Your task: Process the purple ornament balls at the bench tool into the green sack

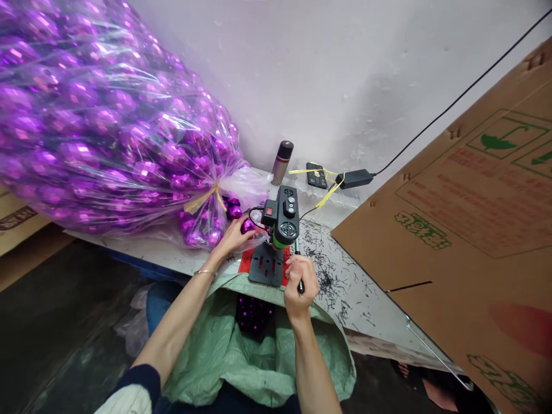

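Observation:
On the white bench stands a small black machine with a red switch and a slotted base plate over a red sheet. My right hand is closed round the black-ended lever at the machine's right side. At its left, my left hand has its fingertips on a shiny purple ball. A green woven sack hangs open below the bench edge, with dark purple balls inside it.
A huge clear bag of purple balls fills the left. Behind the machine are a spray can and a black power adapter with a cable. Black scraps litter the bench. A large cardboard box leans at the right.

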Action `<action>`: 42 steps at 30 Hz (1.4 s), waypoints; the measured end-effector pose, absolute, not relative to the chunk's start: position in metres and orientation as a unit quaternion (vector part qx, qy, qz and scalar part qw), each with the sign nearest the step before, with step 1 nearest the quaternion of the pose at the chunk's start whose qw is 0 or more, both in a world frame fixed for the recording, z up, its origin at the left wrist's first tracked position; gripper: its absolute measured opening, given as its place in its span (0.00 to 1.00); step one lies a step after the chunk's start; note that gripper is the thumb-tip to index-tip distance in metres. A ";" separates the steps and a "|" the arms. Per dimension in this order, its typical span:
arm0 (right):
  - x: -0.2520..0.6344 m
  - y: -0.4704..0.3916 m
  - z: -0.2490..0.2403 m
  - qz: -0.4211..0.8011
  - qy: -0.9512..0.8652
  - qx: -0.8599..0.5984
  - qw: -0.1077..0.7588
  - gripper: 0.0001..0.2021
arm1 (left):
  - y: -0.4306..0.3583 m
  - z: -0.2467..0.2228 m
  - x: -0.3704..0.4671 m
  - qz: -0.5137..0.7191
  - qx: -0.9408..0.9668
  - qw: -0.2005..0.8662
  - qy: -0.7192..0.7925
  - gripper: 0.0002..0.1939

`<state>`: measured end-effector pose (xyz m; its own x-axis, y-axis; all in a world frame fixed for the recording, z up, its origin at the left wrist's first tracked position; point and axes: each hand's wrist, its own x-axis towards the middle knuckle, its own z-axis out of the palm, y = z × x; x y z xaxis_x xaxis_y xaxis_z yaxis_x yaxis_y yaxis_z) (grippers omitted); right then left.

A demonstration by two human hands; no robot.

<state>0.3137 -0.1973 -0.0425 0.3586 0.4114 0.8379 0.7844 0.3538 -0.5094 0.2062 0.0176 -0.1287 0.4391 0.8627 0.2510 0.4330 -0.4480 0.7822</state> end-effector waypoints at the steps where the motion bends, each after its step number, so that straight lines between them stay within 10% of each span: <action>1: 0.314 -0.197 -0.042 -0.150 -0.547 -0.547 0.616 0.15 | 0.012 -0.132 0.192 0.324 0.782 0.330 0.418 0.32; 24: 0.312 -0.196 -0.052 -0.148 -0.530 -0.548 0.630 0.15 | -0.074 -0.127 0.104 0.250 0.776 0.313 0.488 0.29; 33: 0.313 -0.196 -0.050 -0.149 -0.538 -0.543 0.627 0.14 | -0.075 -0.117 0.127 0.446 0.464 0.625 0.442 0.31; 42: 0.316 -0.197 -0.043 -0.154 -0.558 -0.535 0.616 0.13 | -0.099 -0.099 0.162 0.352 0.300 0.810 0.359 0.26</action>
<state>0.3159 -0.1971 -0.0428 0.3302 0.4075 0.8514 0.7863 0.3802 -0.4870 0.1620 -0.0987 -0.0991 0.4942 0.7862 -0.3711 -0.3543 0.5719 0.7399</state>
